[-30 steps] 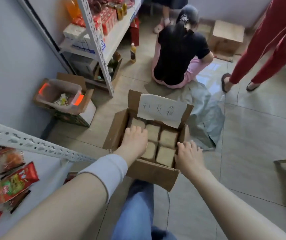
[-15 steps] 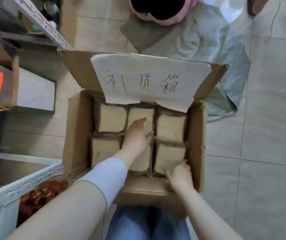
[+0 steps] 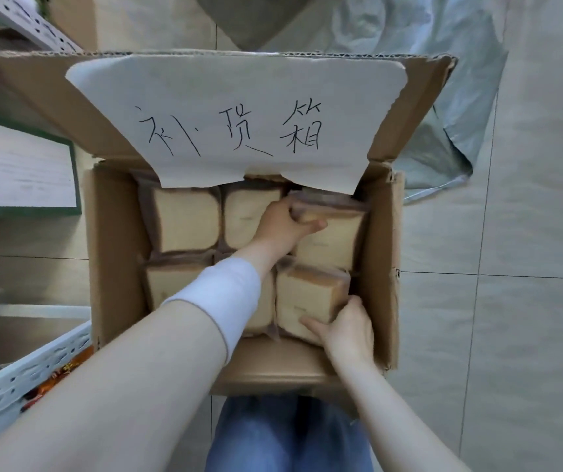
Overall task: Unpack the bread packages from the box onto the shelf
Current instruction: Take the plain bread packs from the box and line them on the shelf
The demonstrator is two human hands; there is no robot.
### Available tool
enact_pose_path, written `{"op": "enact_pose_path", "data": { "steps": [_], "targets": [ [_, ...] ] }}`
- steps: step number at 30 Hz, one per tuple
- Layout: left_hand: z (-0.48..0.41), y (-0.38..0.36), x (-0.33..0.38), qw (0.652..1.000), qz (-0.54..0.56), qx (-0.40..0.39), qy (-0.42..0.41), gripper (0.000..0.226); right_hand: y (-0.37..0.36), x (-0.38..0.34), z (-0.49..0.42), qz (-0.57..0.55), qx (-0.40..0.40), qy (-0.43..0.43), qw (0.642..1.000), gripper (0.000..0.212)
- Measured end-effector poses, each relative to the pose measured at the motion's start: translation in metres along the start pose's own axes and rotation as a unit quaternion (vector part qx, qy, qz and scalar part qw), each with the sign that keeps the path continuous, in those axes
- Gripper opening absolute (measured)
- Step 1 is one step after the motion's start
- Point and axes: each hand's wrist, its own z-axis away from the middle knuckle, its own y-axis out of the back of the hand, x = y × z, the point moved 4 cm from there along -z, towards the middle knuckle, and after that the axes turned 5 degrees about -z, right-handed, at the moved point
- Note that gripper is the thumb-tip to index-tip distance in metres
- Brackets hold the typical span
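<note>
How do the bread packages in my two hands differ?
The far package is gripped by the left hand at its far edge; the near package by the right hand at its near corner. Both sit tilted at the right of the box.

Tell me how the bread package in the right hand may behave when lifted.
Probably soft and squashable: the bread package shows loaf under thin film, so the right hand should grip gently. Likely light for its size, being bread. The film may slip a little.
</note>
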Motion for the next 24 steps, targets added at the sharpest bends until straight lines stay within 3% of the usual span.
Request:
{"op": "enact_pose_path", "data": {
  "steps": [3,7,13,18,24],
  "targets": [
    [0.02,0.004,0.0,0.998,0.016,-0.026,-0.049,0.038,0.005,0.003,0.009,0.029,-0.02,0.047,0.998,0.06],
    [0.06,0.006,-0.003,0.996,-0.001,-0.032,-0.079,0.038,0.022,0.012,0.032,-0.027,0.0,0.094,0.995,0.03],
    [0.144,0.055,0.028,0.971,0.168,0.143,-0.096,0.032,0.057,0.026,0.086,-0.13,-0.011,0.17,0.977,0.028],
    [0.259,0.12,0.031,0.912,0.261,0.293,-0.118,0.024,0.082,0.029,0.153,-0.202,-0.081,0.242,0.945,0.023],
    [0.477,0.213,0.01,0.831,0.322,0.427,-0.152,0.029,0.091,-0.002,0.307,-0.18,-0.17,0.338,0.908,0.032]
  ]
}}
